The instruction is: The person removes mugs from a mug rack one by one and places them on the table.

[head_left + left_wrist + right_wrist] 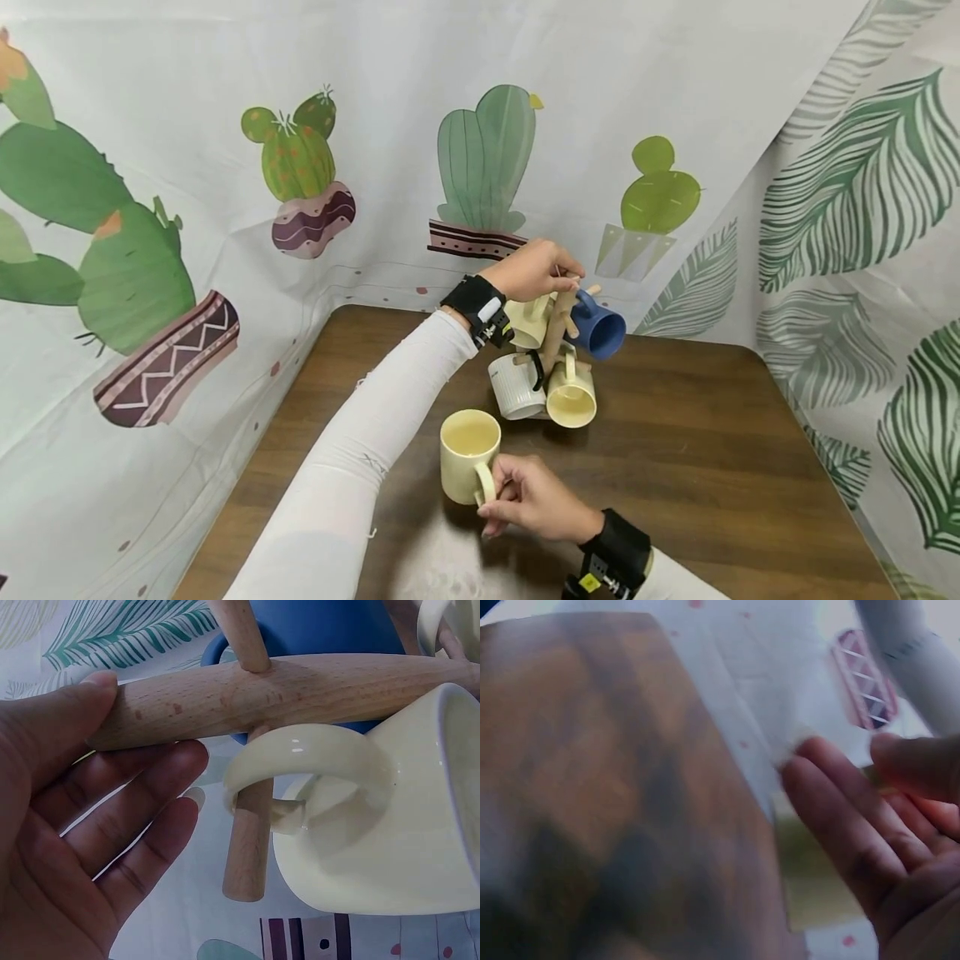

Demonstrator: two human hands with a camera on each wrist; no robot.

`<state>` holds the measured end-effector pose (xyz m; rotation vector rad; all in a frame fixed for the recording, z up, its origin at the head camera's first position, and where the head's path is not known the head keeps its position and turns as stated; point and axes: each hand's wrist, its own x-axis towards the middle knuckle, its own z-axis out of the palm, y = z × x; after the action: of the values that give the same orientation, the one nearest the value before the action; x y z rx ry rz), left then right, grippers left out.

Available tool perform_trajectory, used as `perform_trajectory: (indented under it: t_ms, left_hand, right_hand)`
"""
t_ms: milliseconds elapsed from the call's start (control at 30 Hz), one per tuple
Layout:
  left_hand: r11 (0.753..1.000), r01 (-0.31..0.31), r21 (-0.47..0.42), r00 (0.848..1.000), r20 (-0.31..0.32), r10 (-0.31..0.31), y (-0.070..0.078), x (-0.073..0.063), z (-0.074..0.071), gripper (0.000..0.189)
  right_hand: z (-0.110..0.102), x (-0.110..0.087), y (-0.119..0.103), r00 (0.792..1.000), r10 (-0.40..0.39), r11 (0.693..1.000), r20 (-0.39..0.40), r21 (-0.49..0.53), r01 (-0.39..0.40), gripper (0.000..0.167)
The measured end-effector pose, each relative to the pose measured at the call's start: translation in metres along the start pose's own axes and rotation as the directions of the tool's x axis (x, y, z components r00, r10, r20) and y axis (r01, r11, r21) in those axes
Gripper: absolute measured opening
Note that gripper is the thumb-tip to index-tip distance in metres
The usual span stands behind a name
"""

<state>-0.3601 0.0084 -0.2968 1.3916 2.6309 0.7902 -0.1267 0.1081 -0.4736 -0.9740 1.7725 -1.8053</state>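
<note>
My left hand (531,272) pinches the top of a wooden mug tree's post (556,329) between thumb and fingers. In the left wrist view, a pale yellow mug (352,855) hangs by its handle from a peg next to that hand (97,802). On the other pegs hang a blue mug (600,329), a white ribbed mug (513,387) with a black handle, and another pale yellow mug (572,402). Nearer, my right hand (542,502) grips the handle of an upright pale yellow mug (459,471); whether its base touches the table cannot be told.
The brown wooden table (697,467) extends to the right of the mug tree. A white cloth (390,83) printed with cacti and leaves hangs behind and at the sides. My left sleeve (375,450) crosses the table's left part. The right wrist view is blurred.
</note>
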Motion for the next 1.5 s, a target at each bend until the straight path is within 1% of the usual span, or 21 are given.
perform_trajectory:
  t_ms: [133,267,367,500,700,1000,1333,1500]
  left_hand:
    - [1.000,-0.004,-0.005,1.000,0.006,0.004,0.000,0.000,0.001,0.032]
    - [1.000,-0.005,-0.007,1.000,0.001,0.005,0.000,0.000,-0.001,0.032]
    - [1.000,-0.002,-0.011,1.000,-0.005,0.002,0.000,-0.001,-0.002,0.032]
    - [1.000,-0.004,-0.018,1.000,-0.006,0.004,0.000,-0.001,-0.001,0.032]
    - [1.000,0.009,-0.009,1.000,-0.005,-0.009,0.001,-0.001,-0.002,0.032]
    - [1.000,-0.001,-0.006,1.000,-0.010,0.001,0.003,-0.001,-0.002,0.028]
    - [1.000,0.008,-0.005,1.000,-0.013,-0.008,0.003,-0.001,-0.001,0.029]
    - [1.000,0.014,0.004,1.000,-0.015,-0.014,0.003,0.000,0.000,0.030]
  right_hand:
    - [0.018,0.004,0.011,0.997,0.017,1.000,-0.070,0.006,-0.017,0.023]
    - [0.031,0.010,0.018,0.989,0.043,0.998,-0.139,-0.040,-0.049,0.024]
    - [0.038,0.013,0.022,0.984,0.050,0.995,-0.170,-0.076,-0.064,0.023]
    - [0.049,0.014,0.026,0.978,0.057,0.994,-0.199,-0.077,-0.074,0.022]
    - [0.054,0.015,0.030,0.975,0.071,0.993,-0.212,-0.075,-0.089,0.022]
    - [0.053,0.015,0.037,0.966,0.141,0.988,-0.215,-0.036,-0.152,0.021]
    - [0.055,0.014,0.043,0.966,0.164,0.985,-0.198,-0.020,-0.171,0.020]
    - [0.057,0.015,0.046,0.962,0.165,0.984,-0.218,-0.022,-0.174,0.020]
